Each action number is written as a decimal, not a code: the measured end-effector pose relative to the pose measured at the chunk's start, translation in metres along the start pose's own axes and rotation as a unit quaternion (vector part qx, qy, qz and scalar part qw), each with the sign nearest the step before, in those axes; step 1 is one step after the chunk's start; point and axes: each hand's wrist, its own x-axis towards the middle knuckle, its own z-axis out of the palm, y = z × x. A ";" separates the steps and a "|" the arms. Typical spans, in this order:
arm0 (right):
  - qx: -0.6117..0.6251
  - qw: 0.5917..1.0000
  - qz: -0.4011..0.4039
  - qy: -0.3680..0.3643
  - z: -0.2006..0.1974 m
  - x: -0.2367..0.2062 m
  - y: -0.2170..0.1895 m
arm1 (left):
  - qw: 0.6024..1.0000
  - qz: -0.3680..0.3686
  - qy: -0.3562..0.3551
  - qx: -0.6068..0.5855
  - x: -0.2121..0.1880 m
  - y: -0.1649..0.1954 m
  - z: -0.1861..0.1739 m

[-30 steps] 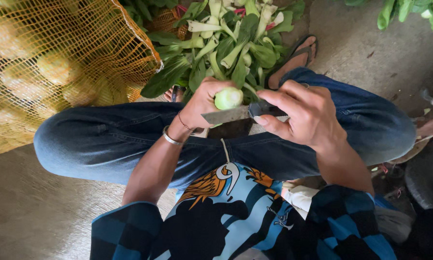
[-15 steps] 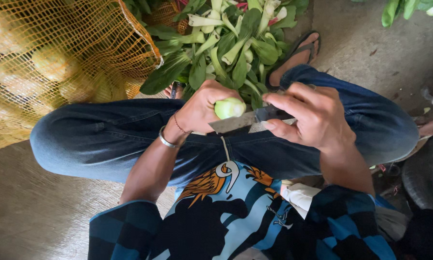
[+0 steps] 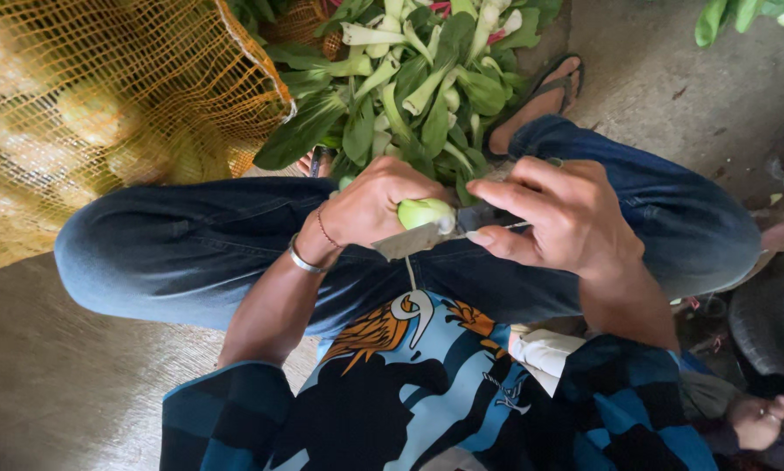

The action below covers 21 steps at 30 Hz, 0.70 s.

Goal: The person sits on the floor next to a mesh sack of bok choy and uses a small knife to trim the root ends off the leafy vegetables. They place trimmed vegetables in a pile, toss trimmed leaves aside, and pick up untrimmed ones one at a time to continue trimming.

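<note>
Hands meet over my lap, seen from above. My left hand (image 3: 370,205) wraps its fingers closed around a pale green bok choy stem (image 3: 426,212), holding it at the centre of the view, just above my knees. My right hand (image 3: 566,214) grips a knife (image 3: 414,240); its fingers curl shut around the handle, which is mostly hidden inside the fist, and the thumb presses forward along the top. The flat grey blade points left and lies against the underside of the stem's cut end, touching it.

A silver bracelet (image 3: 303,260) and a thin red thread circle my left wrist. I sit cross-legged in blue jeans (image 3: 191,253), wearing a blue and black patterned shirt (image 3: 427,392).

On the far side of my knees lies a heap of bok choy (image 3: 409,78), dark leaves and white-green stalks tangled together. To the far left sits an orange mesh sack (image 3: 104,113) bulging with round pale produce; I cannot tell what kind. A foot in a sandal (image 3: 536,100) rests on the concrete floor (image 3: 688,87) just right of the heap. At the near right corner, another person's hand (image 3: 758,419) shows, apart from mine.
</note>
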 end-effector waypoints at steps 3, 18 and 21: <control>0.007 0.999 0.037 0.008 -0.003 -0.004 0.010 | 0.998 -0.033 -0.035 0.037 0.002 0.001 0.000; 0.241 0.922 0.280 -0.111 0.083 0.010 0.055 | 0.957 -0.290 -0.007 0.014 0.006 -0.048 0.019; 0.231 0.872 0.378 -0.209 0.080 0.027 0.133 | 0.905 -0.282 0.182 0.263 0.009 -0.060 0.029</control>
